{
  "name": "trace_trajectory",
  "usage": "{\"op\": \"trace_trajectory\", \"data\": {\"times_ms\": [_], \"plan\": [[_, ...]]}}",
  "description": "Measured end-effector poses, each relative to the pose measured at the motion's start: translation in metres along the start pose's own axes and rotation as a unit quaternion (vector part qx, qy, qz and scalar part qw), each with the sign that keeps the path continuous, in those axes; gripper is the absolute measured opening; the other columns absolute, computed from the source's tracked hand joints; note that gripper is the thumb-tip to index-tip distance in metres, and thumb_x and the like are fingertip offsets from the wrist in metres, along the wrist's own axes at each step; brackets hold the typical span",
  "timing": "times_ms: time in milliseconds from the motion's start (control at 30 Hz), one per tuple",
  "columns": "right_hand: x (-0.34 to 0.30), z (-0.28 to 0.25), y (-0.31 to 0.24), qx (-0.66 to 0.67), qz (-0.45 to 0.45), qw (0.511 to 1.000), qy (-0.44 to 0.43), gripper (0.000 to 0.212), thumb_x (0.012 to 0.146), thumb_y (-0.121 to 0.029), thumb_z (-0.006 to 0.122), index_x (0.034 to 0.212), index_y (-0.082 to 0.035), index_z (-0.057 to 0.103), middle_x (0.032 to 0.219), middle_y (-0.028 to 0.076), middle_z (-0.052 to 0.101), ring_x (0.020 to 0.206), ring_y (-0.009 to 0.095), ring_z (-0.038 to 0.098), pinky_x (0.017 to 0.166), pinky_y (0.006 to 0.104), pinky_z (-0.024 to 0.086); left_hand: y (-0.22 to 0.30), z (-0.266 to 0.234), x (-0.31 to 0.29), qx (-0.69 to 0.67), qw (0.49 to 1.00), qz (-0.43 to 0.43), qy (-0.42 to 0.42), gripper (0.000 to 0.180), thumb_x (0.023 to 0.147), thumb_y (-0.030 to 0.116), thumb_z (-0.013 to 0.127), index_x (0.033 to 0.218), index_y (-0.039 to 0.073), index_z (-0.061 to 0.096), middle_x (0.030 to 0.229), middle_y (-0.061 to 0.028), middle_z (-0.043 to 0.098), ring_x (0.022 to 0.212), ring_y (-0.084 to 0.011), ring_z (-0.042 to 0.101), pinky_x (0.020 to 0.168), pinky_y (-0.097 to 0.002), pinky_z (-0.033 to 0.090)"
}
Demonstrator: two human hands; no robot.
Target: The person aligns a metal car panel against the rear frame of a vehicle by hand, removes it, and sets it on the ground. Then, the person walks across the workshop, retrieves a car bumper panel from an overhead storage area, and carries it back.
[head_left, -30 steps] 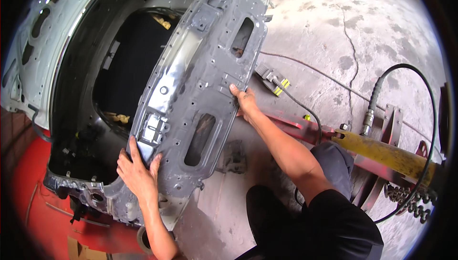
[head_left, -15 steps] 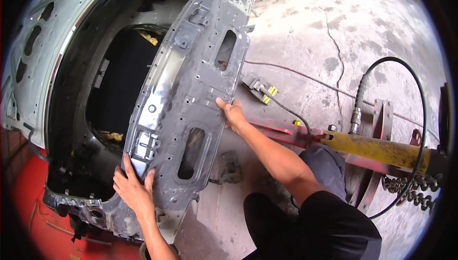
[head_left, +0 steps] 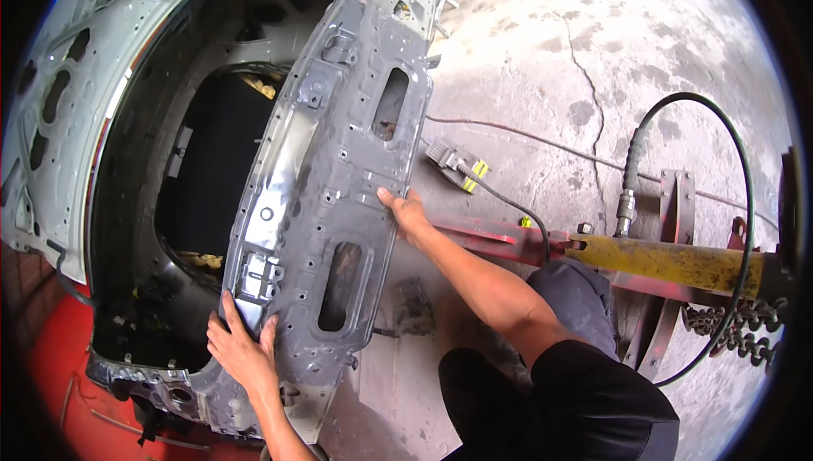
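A long grey sheet-metal rear body panel [head_left: 360, 165], with two elongated openings and many small holes, runs slanting along the rear of a stripped car's trunk opening. My left hand [head_left: 243, 347] wraps over the panel's trunk-side edge, near a shiny latch recess [head_left: 257, 276]. Its thumb lies on the outer face, and its other fingers reach over the edge. On the opposite edge, my right hand [head_left: 406, 211] has its thumb on top, with the remaining fingers mostly hidden beneath. Both hands hold the panel, which sits against the car body; whether it is fastened there cannot be made out.
A raised pale trunk lid [head_left: 55, 131] stands at the left. On the concrete floor [head_left: 542, 55] lies a grey block-shaped device [head_left: 457, 165] with a cable. To the right are a red beam [head_left: 495, 239], a yellow cylinder [head_left: 652, 259], a black hose [head_left: 737, 152] and a chain [head_left: 732, 325].
My view has shifted slightly, so the car and panel appear a little lower. Both hands keep about the same places on the panel's edges.
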State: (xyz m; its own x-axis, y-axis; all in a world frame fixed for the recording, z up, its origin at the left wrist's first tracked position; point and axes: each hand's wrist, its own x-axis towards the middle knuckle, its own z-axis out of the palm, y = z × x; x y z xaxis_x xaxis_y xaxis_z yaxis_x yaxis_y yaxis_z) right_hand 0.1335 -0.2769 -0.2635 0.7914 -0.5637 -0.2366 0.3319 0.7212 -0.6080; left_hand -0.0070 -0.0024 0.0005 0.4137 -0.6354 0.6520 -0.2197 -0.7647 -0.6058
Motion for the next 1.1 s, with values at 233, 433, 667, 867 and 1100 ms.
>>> {"op": "trace_trajectory", "data": {"times_ms": [233, 433, 667, 867, 1100], "plan": [[0.003, -0.001, 0.004, 0.007, -0.007, 1.000, -0.011, 0.082, 0.080, -0.052, 0.079, 0.132, 0.001, 0.045, 0.117, 0.024, 0.065, 0.095, 0.034, 0.069, 0.063, 0.0469, 0.057, -0.001, 0.002, 0.000, -0.001, 1.000, 0.000, 0.002, 0.092, 0.072, 0.039, 0.083, 0.150, 0.015, 0.041, 0.129, -0.0256, 0.052, 0.115, -0.0415, 0.051, 0.095, -0.0487, 0.041], [0.008, -0.002, 0.007, -0.018, -0.001, 1.000, -0.007, 0.083, 0.080, -0.054, 0.078, 0.132, 0.001, 0.045, 0.117, 0.025, 0.065, 0.093, 0.037, 0.069, 0.056, 0.0463, 0.058, 0.000, 0.001, -0.002, -0.007, 1.000, -0.001, 0.008, 0.090, 0.073, 0.045, 0.080, 0.149, 0.015, 0.043, 0.130, -0.0271, 0.052, 0.114, -0.0410, 0.051, 0.096, -0.0494, 0.039], [0.013, -0.001, 0.011, -0.011, -0.003, 1.000, -0.013, 0.089, 0.079, -0.056, 0.077, 0.134, 0.003, 0.043, 0.115, 0.025, 0.065, 0.087, 0.037, 0.071, 0.051, 0.0436, 0.057, 0.001, 0.000, -0.001, -0.004, 1.000, 0.004, 0.013, 0.090, 0.073, 0.046, 0.080, 0.149, 0.015, 0.043, 0.130, -0.0271, 0.052, 0.114, -0.0414, 0.051, 0.097, -0.0495, 0.039], [0.013, 0.000, 0.012, -0.030, -0.003, 0.999, -0.013, 0.098, 0.079, -0.057, 0.077, 0.140, 0.008, 0.036, 0.113, 0.027, 0.065, 0.084, 0.037, 0.071, 0.049, 0.0415, 0.056, 0.002, 0.000, -0.002, -0.008, 1.000, 0.008, 0.019, 0.089, 0.075, 0.049, 0.078, 0.149, 0.016, 0.043, 0.130, -0.0270, 0.052, 0.113, -0.0412, 0.051, 0.096, -0.0496, 0.039], [0.015, 0.000, 0.012, -0.040, -0.014, 0.999, -0.017, 0.091, 0.079, -0.058, 0.076, 0.132, 0.006, 0.041, 0.109, 0.026, 0.066, 0.078, 0.036, 0.070, 0.045, 0.0399, 0.054, 0.001, 0.006, -0.003, 0.005, 1.000, 0.013, 0.025, 0.088, 0.077, 0.052, 0.075, 0.150, 0.017, 0.043, 0.130, -0.0271, 0.052, 0.112, -0.0417, 0.051, 0.096, -0.0501, 0.039]]}}
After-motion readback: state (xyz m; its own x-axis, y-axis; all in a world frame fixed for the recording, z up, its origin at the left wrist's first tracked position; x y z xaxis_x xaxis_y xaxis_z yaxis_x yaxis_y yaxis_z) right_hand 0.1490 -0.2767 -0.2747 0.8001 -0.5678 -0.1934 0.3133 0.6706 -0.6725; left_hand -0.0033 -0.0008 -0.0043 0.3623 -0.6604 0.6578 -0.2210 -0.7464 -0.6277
